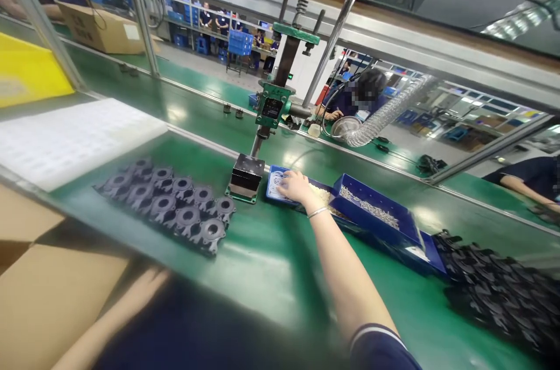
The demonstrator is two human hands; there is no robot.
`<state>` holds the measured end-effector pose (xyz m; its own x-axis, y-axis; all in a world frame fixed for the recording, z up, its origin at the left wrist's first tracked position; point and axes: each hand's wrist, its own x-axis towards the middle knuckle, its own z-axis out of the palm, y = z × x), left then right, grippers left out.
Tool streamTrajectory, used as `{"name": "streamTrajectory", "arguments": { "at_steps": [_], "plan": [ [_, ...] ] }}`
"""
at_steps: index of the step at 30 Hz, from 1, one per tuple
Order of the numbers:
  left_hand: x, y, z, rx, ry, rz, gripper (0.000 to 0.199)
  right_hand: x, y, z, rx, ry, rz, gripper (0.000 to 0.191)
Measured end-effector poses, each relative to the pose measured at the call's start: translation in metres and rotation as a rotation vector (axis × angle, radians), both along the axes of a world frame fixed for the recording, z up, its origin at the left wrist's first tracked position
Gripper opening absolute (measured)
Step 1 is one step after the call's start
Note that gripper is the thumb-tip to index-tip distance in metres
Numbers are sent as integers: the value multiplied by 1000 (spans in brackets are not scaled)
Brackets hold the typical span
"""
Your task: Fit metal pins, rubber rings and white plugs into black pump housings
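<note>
While right fingers (285,184) reach into tray (284,204), press (275,106) beside, bin (363,218) opposite

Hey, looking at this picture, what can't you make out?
All in the head view:
Whether the right hand grips anything in the tray: the hand itself covers that spot.
Whether the left hand holds anything: blurred and dim.
Top of the press: cut off by the top edge.
Rest of the yellow bin: cut off by the left edge.
</note>
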<state>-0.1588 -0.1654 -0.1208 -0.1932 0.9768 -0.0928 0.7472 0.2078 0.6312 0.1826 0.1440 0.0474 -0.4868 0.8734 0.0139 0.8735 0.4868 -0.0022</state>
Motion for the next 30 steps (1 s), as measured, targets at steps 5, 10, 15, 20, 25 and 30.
{"name": "streamTrajectory", "arguments": {
  "at_steps": [5, 10, 15, 20, 25, 30],
  "plan": [
    [-31, -42, -43, 51, -22, 41, 51, -1, 11, 3, -81, -26, -10, 30],
    [-52, -66, -46, 102, 44, 15, 58, -1, 17, 0, -125, -39, -16, 31],
    [-54, -62, -29, 149, 90, -45, 56, 0, 14, -1, -79, -26, -53, 19],
    [-41, -67, -23, 179, 59, -229, 38, 5, 13, 4, -63, -10, -12, 20],
    [-21, -63, -22, 143, 22, -340, 34, 12, 16, -3, -86, 9, 37, 16],
    [-13, -45, 1, 40, -37, -433, 35, 18, 26, -4, -113, 151, 80, 12]
  ]
}}
